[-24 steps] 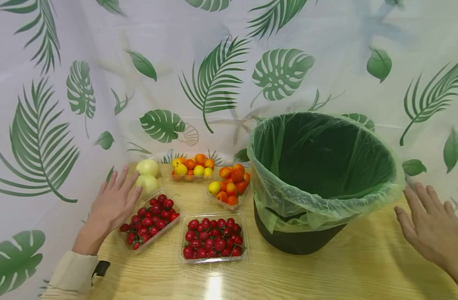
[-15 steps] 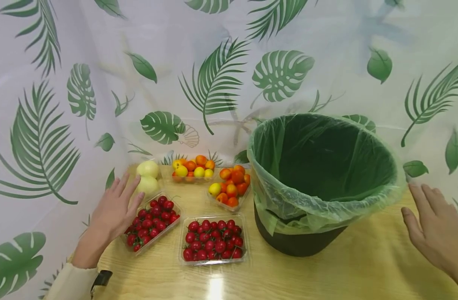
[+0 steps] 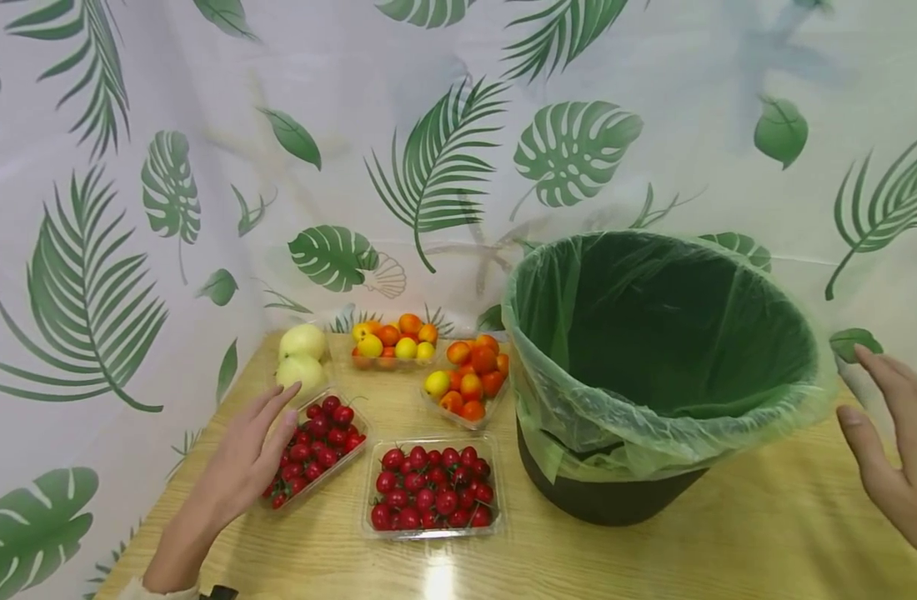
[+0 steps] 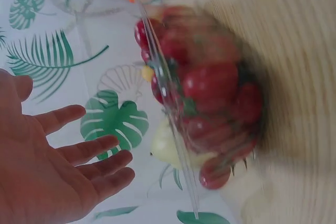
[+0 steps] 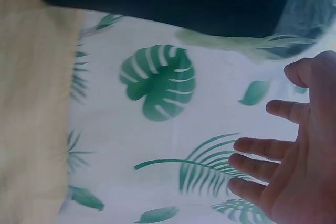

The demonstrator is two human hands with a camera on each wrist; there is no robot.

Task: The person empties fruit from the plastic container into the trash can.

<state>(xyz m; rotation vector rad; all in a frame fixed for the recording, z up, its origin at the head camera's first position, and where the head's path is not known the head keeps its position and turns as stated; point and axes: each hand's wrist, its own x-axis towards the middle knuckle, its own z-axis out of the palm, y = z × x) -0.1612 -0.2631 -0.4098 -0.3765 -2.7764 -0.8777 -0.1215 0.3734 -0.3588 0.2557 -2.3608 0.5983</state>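
Fingers (image 4: pixel 89 150) of the left hand (image 3: pixel 237 462) are extended, a little apart, and hold nothing. A pale cuff (image 3: pixel 158 590) shows behind that wrist at the lower edge of the head view. The right hand (image 3: pixel 904 450), partly cut off by the right edge, is likewise unclenched and grasps nothing, its thumb held away from the other fingers.

Nearest on the wood-grained table (image 3: pixel 578 567), a clear tray (image 3: pixel 432 535) holds small red tomatoes (image 3: pixel 434 492) with green stems. To its right stands a black bin (image 3: pixel 616 500) with a pale green liner (image 3: pixel 653 433) folded over its rim; the right hand is just beside it, not touching.

Left of the front tray, a second tomato tray (image 3: pixel 331 473) lies at an angle. The left hand covers part of it in the head view, yet the left wrist view shows a gap between them.

Farther back, two more clear containers (image 3: pixel 398 364) hold orange and yellow fruit (image 3: pixel 469 386). Two pale round vegetables (image 3: pixel 303 343) sit at the far left corner, before a leaf-printed curtain (image 3: pixel 458 50).
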